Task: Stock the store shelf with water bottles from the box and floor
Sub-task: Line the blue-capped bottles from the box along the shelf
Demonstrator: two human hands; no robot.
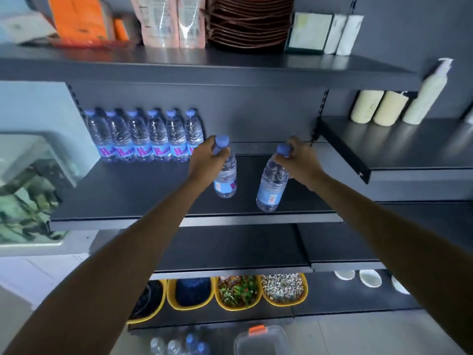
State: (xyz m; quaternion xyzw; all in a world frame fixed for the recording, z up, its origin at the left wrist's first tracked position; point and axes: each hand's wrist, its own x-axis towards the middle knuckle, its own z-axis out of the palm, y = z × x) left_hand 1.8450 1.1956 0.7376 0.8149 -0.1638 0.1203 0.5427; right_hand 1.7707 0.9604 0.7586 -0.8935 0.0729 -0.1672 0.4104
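Observation:
My left hand grips a clear water bottle by its blue cap, held over the middle of the dark grey shelf. My right hand grips a second water bottle by the neck, tilted, its base near the shelf's front edge. A row of several matching bottles with pink-lettered labels stands at the back left of the same shelf. More bottles lie on the floor at the bottom of the view.
The upper shelf carries packets and stacked brown baskets. Cream lotion bottles stand on a right-hand shelf. Yellow bins of goods sit on the lowest shelf. A clear lidded container rests on the floor.

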